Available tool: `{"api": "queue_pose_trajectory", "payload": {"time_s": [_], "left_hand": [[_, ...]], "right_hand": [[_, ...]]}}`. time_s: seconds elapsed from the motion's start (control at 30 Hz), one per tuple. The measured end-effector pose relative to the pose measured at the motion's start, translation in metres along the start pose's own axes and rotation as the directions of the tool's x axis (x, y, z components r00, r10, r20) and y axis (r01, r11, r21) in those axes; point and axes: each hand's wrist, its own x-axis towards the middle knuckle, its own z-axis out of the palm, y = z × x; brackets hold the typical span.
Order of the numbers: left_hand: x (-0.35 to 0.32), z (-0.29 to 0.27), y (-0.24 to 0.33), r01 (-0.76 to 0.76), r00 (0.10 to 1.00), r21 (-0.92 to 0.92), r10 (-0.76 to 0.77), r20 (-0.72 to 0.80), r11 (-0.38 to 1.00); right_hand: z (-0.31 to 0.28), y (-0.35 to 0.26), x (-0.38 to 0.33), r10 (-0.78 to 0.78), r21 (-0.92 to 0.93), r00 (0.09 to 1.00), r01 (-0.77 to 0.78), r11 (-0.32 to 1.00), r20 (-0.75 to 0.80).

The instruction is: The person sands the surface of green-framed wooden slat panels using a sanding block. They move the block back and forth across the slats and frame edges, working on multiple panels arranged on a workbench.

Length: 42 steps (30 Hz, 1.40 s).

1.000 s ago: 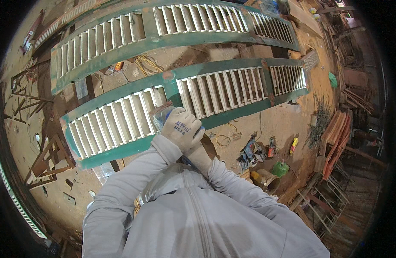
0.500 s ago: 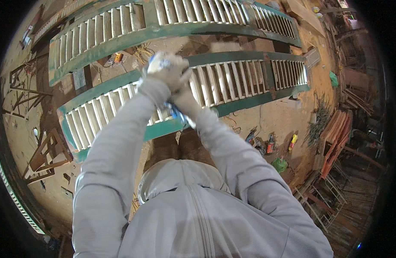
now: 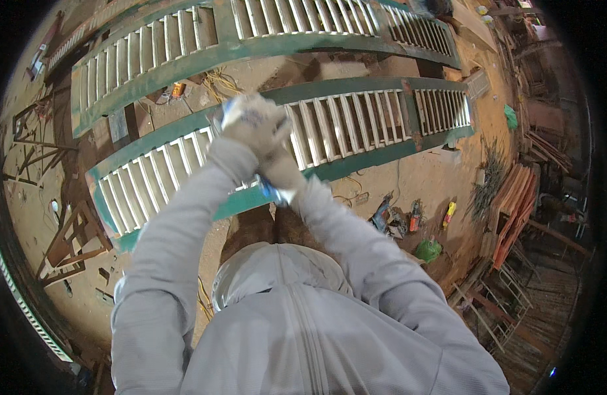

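Both gloved hands, left hand (image 3: 250,122) over right hand (image 3: 280,174), were clamped together (around what, I cannot tell) above the near green louvered shutter (image 3: 356,125).

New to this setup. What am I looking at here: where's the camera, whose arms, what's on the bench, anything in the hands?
There is no machine here: a person works with two gloved hands. The one picture comes from a wide fisheye camera on the person's head, looking down, so straight edges bend near the rim. The grey sleeves rising from the lower edge are the person's own arms. The left hand and right hand are pressed together over a long green slatted shutter. A small blue and white thing shows at the right hand; what it is cannot be told. A second green shutter lies beyond. Small tools lie on the sandy floor to the right.
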Motion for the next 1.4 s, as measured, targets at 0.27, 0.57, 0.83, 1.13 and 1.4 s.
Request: {"api": "queue_pose_trajectory", "payload": {"time_s": [0.27,0.57,0.83,1.13,1.4], "left_hand": [[0.014,-0.004,-0.024,0.029,0.997,0.005,-0.029,-0.074,1.0],[-0.086,0.015,0.076,-0.073,0.991,-0.114,0.059,-0.121,0.991],[0.007,0.009,-0.02,0.059,0.986,0.001,-0.059,-0.158,0.998],[-0.023,0.01,0.019,0.02,0.997,-0.041,-0.023,-0.068,0.999],[-0.103,0.026,0.09,-0.111,0.985,-0.16,0.087,-0.151,0.981]], "right_hand": [[0.0,-0.016,0.041,0.01,0.28,1.0,-0.011,0.96,0.007],[0.024,0.039,-0.131,-0.26,-0.413,0.954,0.3,0.86,0.152],[-0.011,-0.014,0.026,0.009,0.201,0.999,-0.015,0.98,0.035],[-0.004,0.019,-0.022,0.063,0.01,0.991,-0.065,0.998,0.12],[0.012,0.03,-0.166,-0.092,-0.46,0.971,0.186,0.868,0.219]]}}
